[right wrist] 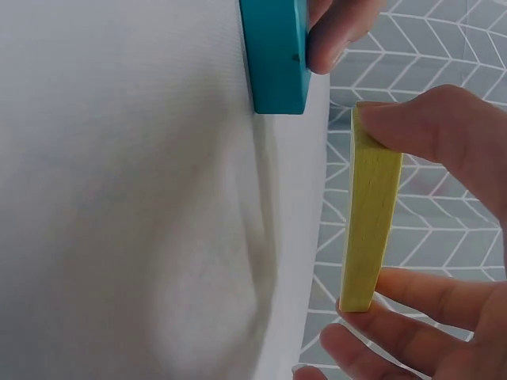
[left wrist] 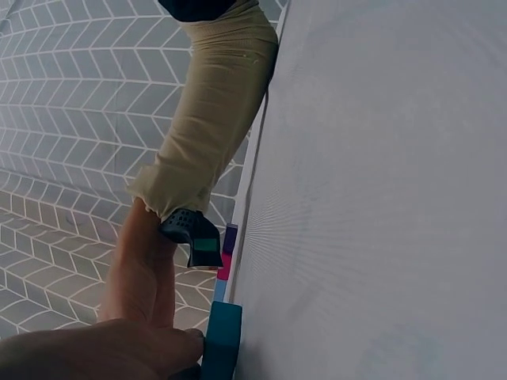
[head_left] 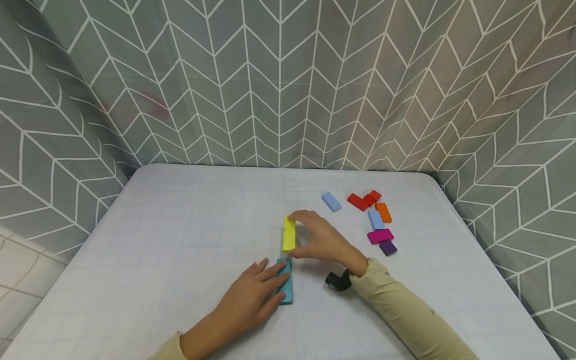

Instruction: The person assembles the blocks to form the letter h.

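Observation:
A yellow block is pinched lengthwise in my right hand, thumb at its near end and fingers at the far end. In the right wrist view the yellow block shows its long narrow side, raised off the tabletop. My left hand rests its extended fingers on top of a teal block lying on the table. The far end of the teal block points toward the yellow one. The left wrist view shows the left thumb touching the teal block.
On the right side of the table lie a light blue block, red blocks, an orange block, another light blue block, a magenta block and a purple block. A black wrist device is on the right wrist.

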A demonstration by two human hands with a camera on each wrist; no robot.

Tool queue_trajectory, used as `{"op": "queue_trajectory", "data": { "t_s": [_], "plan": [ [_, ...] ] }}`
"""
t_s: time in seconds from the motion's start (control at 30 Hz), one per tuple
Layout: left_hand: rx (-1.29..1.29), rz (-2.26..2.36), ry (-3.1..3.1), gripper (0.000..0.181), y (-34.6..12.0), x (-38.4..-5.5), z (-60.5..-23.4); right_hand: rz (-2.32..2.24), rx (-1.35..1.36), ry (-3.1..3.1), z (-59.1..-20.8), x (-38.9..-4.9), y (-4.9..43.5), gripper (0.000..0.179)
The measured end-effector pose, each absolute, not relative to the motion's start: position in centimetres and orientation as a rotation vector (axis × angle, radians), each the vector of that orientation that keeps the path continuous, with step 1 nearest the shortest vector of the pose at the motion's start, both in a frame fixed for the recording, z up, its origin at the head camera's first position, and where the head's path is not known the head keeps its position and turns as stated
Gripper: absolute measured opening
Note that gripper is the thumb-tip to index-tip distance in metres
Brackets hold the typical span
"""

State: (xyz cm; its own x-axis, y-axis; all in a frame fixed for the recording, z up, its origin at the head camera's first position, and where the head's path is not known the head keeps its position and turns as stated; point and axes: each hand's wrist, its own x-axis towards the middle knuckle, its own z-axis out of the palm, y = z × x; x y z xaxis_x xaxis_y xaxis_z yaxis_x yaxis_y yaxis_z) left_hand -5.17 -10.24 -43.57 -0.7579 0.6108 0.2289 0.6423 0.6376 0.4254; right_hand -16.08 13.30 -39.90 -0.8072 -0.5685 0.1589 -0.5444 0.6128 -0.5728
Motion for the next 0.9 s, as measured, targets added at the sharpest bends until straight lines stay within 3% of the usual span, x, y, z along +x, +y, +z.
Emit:
{"op": "queue_trajectory", "data": {
  "t_s": [0.9],
  "plan": [
    [-1.081, -0.716, -2.693, 0.041, -10.7, -4.8, -43.5, -0.864, -1.023, 2.676, -41.2, -16.6, 12.1, 0.077]
  ]
}}
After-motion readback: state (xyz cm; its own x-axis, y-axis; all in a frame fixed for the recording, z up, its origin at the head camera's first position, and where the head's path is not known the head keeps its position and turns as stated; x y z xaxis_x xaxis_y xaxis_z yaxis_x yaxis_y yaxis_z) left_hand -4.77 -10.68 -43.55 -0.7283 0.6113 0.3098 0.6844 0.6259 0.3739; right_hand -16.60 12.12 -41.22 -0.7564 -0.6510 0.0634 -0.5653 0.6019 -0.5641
